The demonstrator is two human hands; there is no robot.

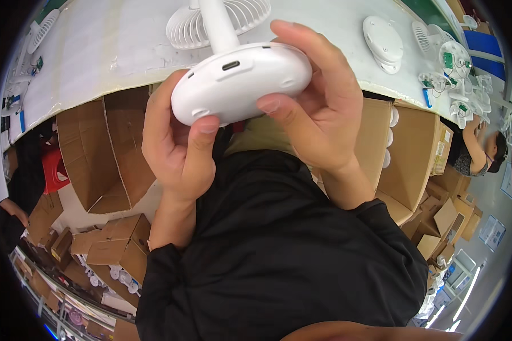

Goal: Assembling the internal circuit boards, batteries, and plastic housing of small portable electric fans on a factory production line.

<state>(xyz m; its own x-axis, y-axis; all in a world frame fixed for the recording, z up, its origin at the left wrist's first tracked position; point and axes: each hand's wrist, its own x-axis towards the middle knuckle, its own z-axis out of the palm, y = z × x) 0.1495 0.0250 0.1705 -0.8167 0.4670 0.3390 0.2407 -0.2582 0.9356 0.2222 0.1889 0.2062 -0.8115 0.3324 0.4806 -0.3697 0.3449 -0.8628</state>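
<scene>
Between both hands I hold a white desk fan (242, 85) by its round base, tilted so the base's underside and a small dark port on its rim face me. Its stem leads away to the slatted fan head over the white table. My left hand (182, 133) grips the base's left end, thumb pressed on the underside. Around the right end closes my right hand (321, 102), thumb on the underside and fingers over the far edge. The rest of the fingers are partly hidden behind the base.
On the white table (318, 51) lie a stack of round white bases (383, 42) and, at right, fan parts with green circuit boards (450, 61). Open cardboard boxes (88, 153) stand below the table edge on both sides. Other people work at far left and right.
</scene>
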